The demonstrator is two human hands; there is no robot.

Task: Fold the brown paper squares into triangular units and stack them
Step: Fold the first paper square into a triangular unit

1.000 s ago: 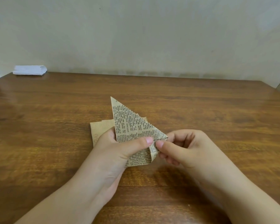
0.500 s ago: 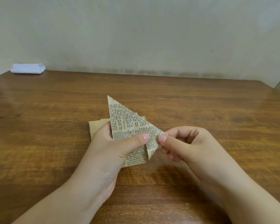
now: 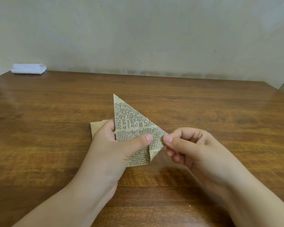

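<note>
Pinching a printed paper triangle, left hand and right hand clamp its right corner above the table.

Both bare forearms reach in from the near edge of the table. The left hand is cupped, its thumb stretched rightward and pressed flat against the folded paper. The right hand is curled, thumb and forefinger pinching the paper's right corner, the other fingers tucked under.
</note>
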